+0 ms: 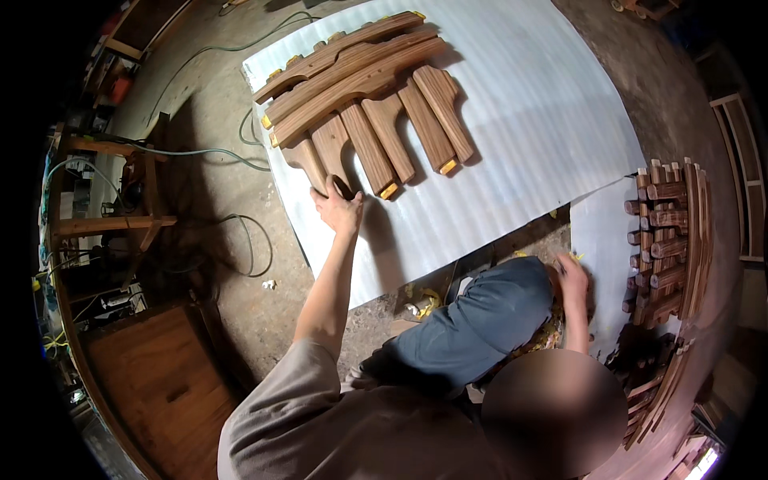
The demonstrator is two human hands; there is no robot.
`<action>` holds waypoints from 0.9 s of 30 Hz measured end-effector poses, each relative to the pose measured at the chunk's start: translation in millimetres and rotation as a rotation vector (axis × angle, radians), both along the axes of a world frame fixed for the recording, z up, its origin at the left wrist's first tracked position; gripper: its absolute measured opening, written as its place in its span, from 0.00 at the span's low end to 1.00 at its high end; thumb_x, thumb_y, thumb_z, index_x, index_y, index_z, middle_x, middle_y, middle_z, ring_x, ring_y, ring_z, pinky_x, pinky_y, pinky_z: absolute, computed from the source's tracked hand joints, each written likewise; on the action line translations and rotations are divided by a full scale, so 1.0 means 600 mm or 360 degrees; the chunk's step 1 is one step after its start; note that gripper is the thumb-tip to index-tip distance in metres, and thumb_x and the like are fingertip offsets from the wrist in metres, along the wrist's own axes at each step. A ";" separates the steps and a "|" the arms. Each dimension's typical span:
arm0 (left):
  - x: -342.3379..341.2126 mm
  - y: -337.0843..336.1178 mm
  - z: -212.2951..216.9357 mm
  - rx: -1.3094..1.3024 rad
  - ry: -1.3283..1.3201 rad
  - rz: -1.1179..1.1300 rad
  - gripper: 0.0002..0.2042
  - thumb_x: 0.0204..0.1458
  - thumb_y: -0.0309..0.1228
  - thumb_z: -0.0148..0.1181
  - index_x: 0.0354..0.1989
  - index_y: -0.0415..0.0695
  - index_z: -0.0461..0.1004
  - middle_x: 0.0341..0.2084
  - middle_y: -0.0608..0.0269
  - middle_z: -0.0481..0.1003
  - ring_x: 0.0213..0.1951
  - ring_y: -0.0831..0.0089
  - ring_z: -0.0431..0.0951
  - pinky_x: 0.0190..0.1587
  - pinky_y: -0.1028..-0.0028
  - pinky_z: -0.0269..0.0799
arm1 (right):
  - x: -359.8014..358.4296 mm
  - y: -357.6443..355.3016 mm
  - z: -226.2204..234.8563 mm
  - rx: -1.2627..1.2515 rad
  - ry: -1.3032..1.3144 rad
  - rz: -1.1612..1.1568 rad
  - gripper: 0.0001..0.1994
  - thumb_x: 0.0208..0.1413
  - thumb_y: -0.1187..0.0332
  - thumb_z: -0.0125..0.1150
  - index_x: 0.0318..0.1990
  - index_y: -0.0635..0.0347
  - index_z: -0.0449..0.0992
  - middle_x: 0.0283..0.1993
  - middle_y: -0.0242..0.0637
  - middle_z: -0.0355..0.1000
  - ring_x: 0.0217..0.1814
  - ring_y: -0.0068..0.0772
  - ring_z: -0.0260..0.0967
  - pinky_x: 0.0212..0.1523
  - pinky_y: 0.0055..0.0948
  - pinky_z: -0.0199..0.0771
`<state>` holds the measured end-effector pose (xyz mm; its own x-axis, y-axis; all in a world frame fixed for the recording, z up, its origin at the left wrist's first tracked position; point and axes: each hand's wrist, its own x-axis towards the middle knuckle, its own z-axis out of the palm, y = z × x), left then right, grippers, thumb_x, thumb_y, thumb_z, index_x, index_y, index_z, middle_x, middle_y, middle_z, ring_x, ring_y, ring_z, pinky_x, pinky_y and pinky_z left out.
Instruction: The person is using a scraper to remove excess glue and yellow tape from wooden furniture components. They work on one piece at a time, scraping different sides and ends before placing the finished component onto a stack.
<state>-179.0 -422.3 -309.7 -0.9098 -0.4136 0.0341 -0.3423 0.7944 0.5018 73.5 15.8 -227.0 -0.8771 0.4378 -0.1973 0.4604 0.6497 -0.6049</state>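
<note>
My left hand (339, 211) is closed around the near end of a brown shaped wooden piece (330, 144), thumb on one side and fingers on the other. This piece lies in a row with several others, such as a straight-edged one (370, 148) and a curved one (438, 104). Long curved wooden rails (360, 84) lie across the row's far ends. Yellow wrapping (389, 191) covers some of the piece ends. Beside my bent knee is my right hand (571, 282); its fingers are partly hidden, and I cannot make out anything in them.
A white foam sheet (528, 104) lies under the pieces. To the right, many more dark wooden pieces (668, 232) are stacked on another pale sheet (600, 232). Green cords (210, 150) run over the floor at left, near a wooden stand (112, 226) and a brown panel (156, 384). Yellow scraps (432, 304) lie near my leg.
</note>
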 end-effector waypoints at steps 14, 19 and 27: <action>-0.007 0.002 -0.007 -0.0191 -0.0070 0.0082 0.47 0.32 0.40 0.70 0.69 0.66 0.60 0.64 0.40 0.54 0.57 0.40 0.65 0.56 0.51 0.68 | -0.522 -0.275 -0.058 0.0653 -0.0361 0.0680 0.61 0.38 0.40 0.71 0.75 0.60 0.42 0.46 0.58 0.74 0.47 0.52 0.72 0.42 0.39 0.78; -0.011 -0.007 -0.015 -0.0188 -0.0059 0.0111 0.46 0.33 0.39 0.71 0.69 0.67 0.60 0.66 0.41 0.49 0.59 0.43 0.62 0.56 0.53 0.65 | -0.543 -0.293 -0.055 0.0702 -0.0431 0.0760 0.56 0.41 0.46 0.68 0.74 0.59 0.44 0.42 0.54 0.77 0.51 0.57 0.69 0.40 0.40 0.79; 0.012 -0.003 0.033 -0.0108 -0.0278 0.0027 0.46 0.35 0.38 0.71 0.70 0.66 0.58 0.67 0.40 0.48 0.60 0.43 0.60 0.57 0.52 0.63 | -0.527 -0.287 -0.031 0.0720 -0.0624 0.0817 0.54 0.42 0.44 0.68 0.75 0.52 0.47 0.43 0.54 0.77 0.57 0.64 0.67 0.46 0.43 0.78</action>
